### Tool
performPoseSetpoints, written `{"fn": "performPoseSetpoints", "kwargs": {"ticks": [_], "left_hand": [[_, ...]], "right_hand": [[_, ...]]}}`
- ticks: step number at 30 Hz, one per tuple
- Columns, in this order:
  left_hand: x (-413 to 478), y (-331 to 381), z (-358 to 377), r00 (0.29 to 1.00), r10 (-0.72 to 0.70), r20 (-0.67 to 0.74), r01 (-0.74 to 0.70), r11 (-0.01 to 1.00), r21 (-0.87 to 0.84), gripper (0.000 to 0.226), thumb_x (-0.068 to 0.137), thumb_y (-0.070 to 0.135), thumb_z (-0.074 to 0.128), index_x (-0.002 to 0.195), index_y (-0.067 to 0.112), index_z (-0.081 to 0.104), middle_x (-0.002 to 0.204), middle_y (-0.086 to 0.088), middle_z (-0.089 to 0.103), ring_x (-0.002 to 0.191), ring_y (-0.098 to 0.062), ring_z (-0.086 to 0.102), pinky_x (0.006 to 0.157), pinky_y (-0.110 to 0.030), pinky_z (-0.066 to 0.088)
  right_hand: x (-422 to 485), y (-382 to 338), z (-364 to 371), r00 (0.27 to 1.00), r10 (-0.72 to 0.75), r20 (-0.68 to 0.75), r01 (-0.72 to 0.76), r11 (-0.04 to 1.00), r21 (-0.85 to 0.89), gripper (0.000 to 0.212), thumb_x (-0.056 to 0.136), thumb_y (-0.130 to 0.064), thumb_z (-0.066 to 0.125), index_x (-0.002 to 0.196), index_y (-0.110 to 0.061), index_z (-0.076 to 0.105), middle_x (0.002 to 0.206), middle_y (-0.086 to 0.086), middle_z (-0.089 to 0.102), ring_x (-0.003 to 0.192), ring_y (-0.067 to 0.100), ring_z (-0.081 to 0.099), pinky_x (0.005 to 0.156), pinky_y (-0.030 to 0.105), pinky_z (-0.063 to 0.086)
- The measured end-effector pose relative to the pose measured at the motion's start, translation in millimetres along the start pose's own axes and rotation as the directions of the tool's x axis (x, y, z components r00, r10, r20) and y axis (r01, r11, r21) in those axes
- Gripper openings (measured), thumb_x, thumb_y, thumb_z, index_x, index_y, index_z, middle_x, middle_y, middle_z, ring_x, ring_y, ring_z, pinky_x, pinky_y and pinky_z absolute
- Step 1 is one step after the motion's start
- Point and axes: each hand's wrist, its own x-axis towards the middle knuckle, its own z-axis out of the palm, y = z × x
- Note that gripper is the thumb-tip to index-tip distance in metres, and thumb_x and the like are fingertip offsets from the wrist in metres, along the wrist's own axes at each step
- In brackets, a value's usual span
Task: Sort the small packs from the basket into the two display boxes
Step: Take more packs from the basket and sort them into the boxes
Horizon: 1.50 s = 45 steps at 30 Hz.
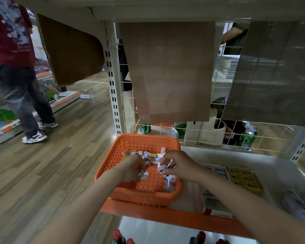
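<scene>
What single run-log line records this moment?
stage: picking from orange basket | left hand: fingers curled among small packs, grip unclear | right hand: pinches white pack | yellow display box: right of basket

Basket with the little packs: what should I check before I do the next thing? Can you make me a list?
1. Right hand holding a pack: ok, its fingers pinch a white pack over the basket.
2. Left hand holding a pack: cannot tell, its fingers are curled low in the basket and blurred.
3. More to sort: ok, loose packs lie in the basket.
4. Both boxes in sight: ok, the blue-and-white box and the yellow box sit to the basket's right.
5. Room in the boxes: cannot tell, the right arm hides part of them.
</scene>
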Motion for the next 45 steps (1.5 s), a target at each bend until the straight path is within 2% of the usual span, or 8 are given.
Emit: {"fn": "performPoseSetpoints", "kwargs": {"ticks": [2, 7, 13, 24, 32, 37, 41, 45], "left_hand": [[4, 8, 0, 0.993, 0.05, -0.111, -0.055, 0.998, -0.042, 0.021, 0.081, 0.0, 0.066, 0.087, 0.02, 0.065, 0.106, -0.002, 0.065, 0.093, -0.013, 0.061, 0.078, -0.019, 0.053], [9, 41, -1, 0.954, 0.151, -0.259, -0.152, 0.988, 0.017, 0.025, 0.088, 0.003, 0.059, 0.108, 0.016, 0.065, 0.115, 0.001, 0.063, 0.105, -0.015, 0.06, 0.089, -0.024, 0.051], [21, 88, 11, 0.902, 0.263, -0.342, -0.278, 0.961, 0.005, 0.033, 0.084, -0.004, 0.056, 0.109, 0.016, 0.065, 0.112, -0.001, 0.063, 0.101, -0.017, 0.059, 0.078, -0.014, 0.04], [47, 195, 41, 0.871, 0.417, -0.26, -0.413, 0.908, 0.074, 0.034, 0.082, 0.0, 0.057, 0.112, 0.015, 0.062, 0.119, -0.003, 0.055, 0.11, -0.018, 0.052, 0.087, -0.019, 0.04], [63, 245, 61, 0.853, 0.47, -0.227, -0.452, 0.883, 0.13, 0.038, 0.086, 0.004, 0.055, 0.119, 0.021, 0.058, 0.126, 0.003, 0.053, 0.118, -0.016, 0.049, 0.096, -0.025, 0.04], [68, 259, 71, 0.843, 0.496, -0.207, -0.468, 0.867, 0.17, 0.041, 0.089, 0.009, 0.056, 0.128, 0.023, 0.053, 0.136, 0.004, 0.048, 0.125, -0.014, 0.045, 0.102, -0.024, 0.036], [68, 264, 73, 0.841, 0.503, -0.198, -0.477, 0.863, 0.168, 0.046, 0.089, 0.008, 0.055, 0.131, 0.025, 0.049, 0.138, 0.006, 0.047, 0.127, -0.014, 0.044, 0.101, -0.022, 0.035], [67, 267, 72, 0.843, 0.499, -0.199, -0.487, 0.866, 0.11, 0.064, 0.087, 0.006, 0.057, 0.142, 0.03, 0.034, 0.135, 0.005, 0.049, 0.121, -0.013, 0.048, 0.097, -0.022, 0.039]], "right_hand": [[-6, 2, -10, 0.998, 0.017, -0.052, -0.017, 1.0, 0.012, 0.02, 0.078, -0.01, 0.075, 0.096, -0.012, 0.066, 0.096, -0.004, 0.058, 0.089, 0.018, 0.063, 0.081, 0.033, 0.055], [-27, 13, -33, 0.986, 0.028, -0.163, -0.025, 0.999, 0.02, 0.017, 0.078, -0.004, 0.073, 0.094, -0.004, 0.067, 0.096, 0.001, 0.058, 0.087, 0.022, 0.063, 0.079, 0.032, 0.052], [-72, 45, -62, 0.96, 0.084, -0.267, -0.082, 0.996, 0.017, 0.009, 0.081, -0.005, 0.068, 0.089, -0.002, 0.069, 0.091, 0.007, 0.066, 0.086, 0.021, 0.065, 0.08, 0.038, 0.055], [-178, 113, -112, 0.914, 0.201, -0.352, -0.215, 0.977, -0.001, 0.01, 0.081, -0.015, 0.074, 0.079, -0.02, 0.066, 0.073, -0.006, 0.067, 0.065, 0.0, 0.06, 0.059, 0.011, 0.042], [-254, 166, -158, 0.775, 0.375, -0.508, -0.44, 0.898, -0.009, 0.008, 0.079, -0.014, 0.073, 0.084, -0.019, 0.072, 0.083, -0.001, 0.073, 0.078, 0.014, 0.068, 0.076, 0.041, 0.055], [-282, 185, -167, 0.708, 0.431, -0.559, -0.533, 0.846, -0.022, 0.013, 0.078, -0.011, 0.072, 0.08, -0.025, 0.07, 0.09, -0.002, 0.072, 0.084, 0.015, 0.065, 0.081, 0.04, 0.051], [-285, 189, -162, 0.698, 0.507, -0.506, -0.639, 0.76, -0.119, 0.031, 0.084, -0.028, 0.07, 0.114, -0.025, 0.065, 0.123, -0.007, 0.063, 0.115, 0.015, 0.056, 0.096, 0.027, 0.039], [-263, 161, -154, 0.749, 0.421, -0.511, -0.538, 0.837, -0.098, 0.031, 0.079, -0.023, 0.075, 0.109, -0.026, 0.067, 0.116, -0.008, 0.065, 0.107, 0.017, 0.06, 0.091, 0.025, 0.042]]}}
